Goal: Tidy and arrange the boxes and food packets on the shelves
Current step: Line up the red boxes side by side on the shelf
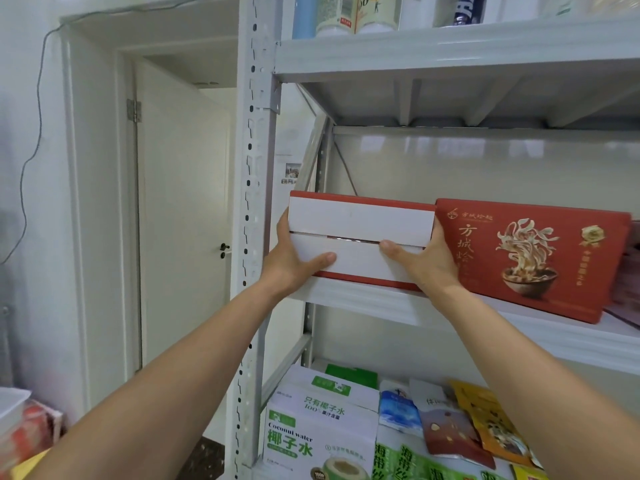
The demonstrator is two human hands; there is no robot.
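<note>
Two bare hands clasp one red cardboard box [360, 220] at the left end of the white metal middle shelf [346, 299], right against the rack's perforated white upright [254, 188]. The left hand [294, 259] wraps the box's left end and the right hand [427, 263] wraps its right end, so the box sits squarely between the two palms. Each thumb lies flat across the lower white flap, while the fingers go round behind, out of sight. The face turned toward the person is plain white, two flaps meeting in a horizontal seam, framed by the red top and bottom edges. That face runs long left to right along the shelf's front lip, dipping slightly toward the right, with its bottom edge at the lip. How far the box reaches back into the shelf I cannot tell. Just beside it on the right, touching or nearly so, a second flat red box [533, 258] stands on its long edge, showing a bowl of noodles and the large characters 方城 down its left side; the smaller print is too fine to read. On the shelf below stands a white and green carton [318, 434] printed "Coconut water" and 椰子水, with 只有椰子水 on its top. Next to it lie green packets [408, 462] marked 海带丝, a blue and white pouch [396, 410], a dark red pouch [450, 431] and an orange pouch [491, 424]. A white door [183, 209] stands to the left of the rack.
</note>
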